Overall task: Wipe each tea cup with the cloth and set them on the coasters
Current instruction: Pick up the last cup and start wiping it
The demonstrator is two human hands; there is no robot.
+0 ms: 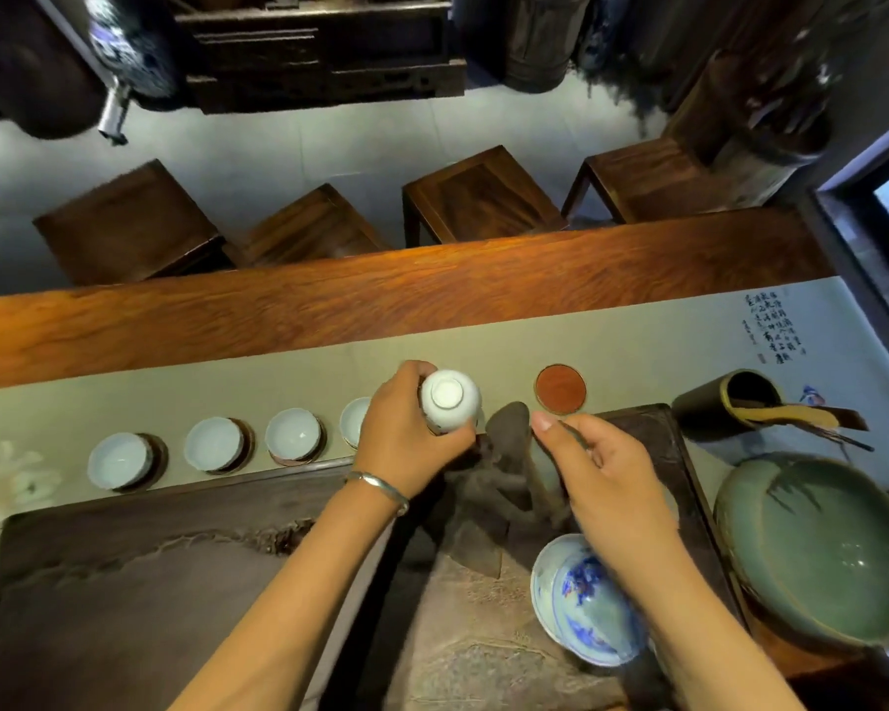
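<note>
Left hand (406, 428): fingers wrapped round inverted cup (450, 401), foot up, above runner.
Right hand (604, 479): pinches grey cloth (509, 443), just beside cup.
Handling: glazed porcelain, light, slippery, fragile; hold by wall.
Row: four cups on coasters; red coaster (560, 389) bare.

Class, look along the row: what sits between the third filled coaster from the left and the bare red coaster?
In the head view, a fourth cup, half hidden, then the left hand gripping an upturned cup, lie between that third cup and the red coaster.
</note>
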